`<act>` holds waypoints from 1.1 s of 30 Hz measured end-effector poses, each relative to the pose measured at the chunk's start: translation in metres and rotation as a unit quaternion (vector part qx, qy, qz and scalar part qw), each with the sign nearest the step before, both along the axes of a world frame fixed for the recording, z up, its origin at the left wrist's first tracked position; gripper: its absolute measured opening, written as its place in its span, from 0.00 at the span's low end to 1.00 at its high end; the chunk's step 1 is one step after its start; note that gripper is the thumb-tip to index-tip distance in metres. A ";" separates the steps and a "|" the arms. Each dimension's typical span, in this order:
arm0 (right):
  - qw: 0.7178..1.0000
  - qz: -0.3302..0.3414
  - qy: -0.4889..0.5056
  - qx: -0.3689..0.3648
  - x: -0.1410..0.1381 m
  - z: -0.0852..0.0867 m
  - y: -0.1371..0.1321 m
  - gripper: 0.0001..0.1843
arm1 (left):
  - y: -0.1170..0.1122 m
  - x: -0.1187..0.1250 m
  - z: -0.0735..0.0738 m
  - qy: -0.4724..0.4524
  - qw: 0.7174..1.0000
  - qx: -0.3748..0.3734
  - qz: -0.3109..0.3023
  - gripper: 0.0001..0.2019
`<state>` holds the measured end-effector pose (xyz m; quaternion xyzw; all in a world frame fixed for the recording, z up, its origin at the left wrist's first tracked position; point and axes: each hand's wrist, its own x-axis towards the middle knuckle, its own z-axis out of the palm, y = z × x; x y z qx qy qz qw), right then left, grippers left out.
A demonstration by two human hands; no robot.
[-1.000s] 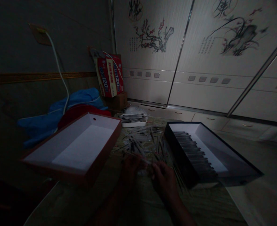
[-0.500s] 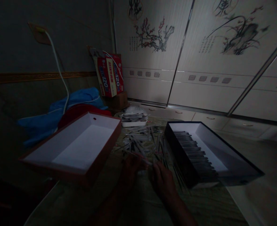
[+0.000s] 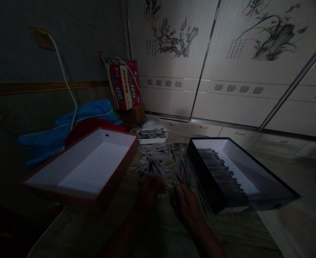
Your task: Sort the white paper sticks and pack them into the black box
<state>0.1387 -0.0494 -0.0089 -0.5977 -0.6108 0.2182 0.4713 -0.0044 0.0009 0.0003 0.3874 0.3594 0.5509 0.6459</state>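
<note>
My left hand and my right hand are close together over the front of the table, fingers closed. Between them runs a thin, pale pen, one end in each hand; dimness hides its exact ends. Just beyond my fingers lies a loose heap of clear pen barrels and dark caps. Thin dark refills lie to the right of my right hand. Beside them, a black box with white lining holds a row of assembled-looking pens along its left side.
An open red box with a bare white inside stands at the left. Behind the heap sits a white tray of pens. A blue cloth, a red carton and a hanging white cable are farther back left.
Both hands stay nearly in place, still on the pen. My right hand has shifted very slightly, and the whole view has moved a little.
</note>
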 end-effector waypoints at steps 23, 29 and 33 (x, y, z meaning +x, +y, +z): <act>0.998 0.057 0.024 -0.013 -0.005 -0.005 -0.001 0.17 | -0.001 -0.002 0.003 0.018 0.999 0.027 -0.027 0.10; 0.996 0.065 0.046 -0.044 -0.005 0.003 -0.003 0.18 | 0.000 -0.002 -0.001 0.026 1.000 0.015 -0.008 0.10; 0.996 0.072 0.047 -0.021 -0.004 0.003 -0.002 0.18 | 0.000 -0.004 -0.003 0.032 0.999 0.024 -0.014 0.10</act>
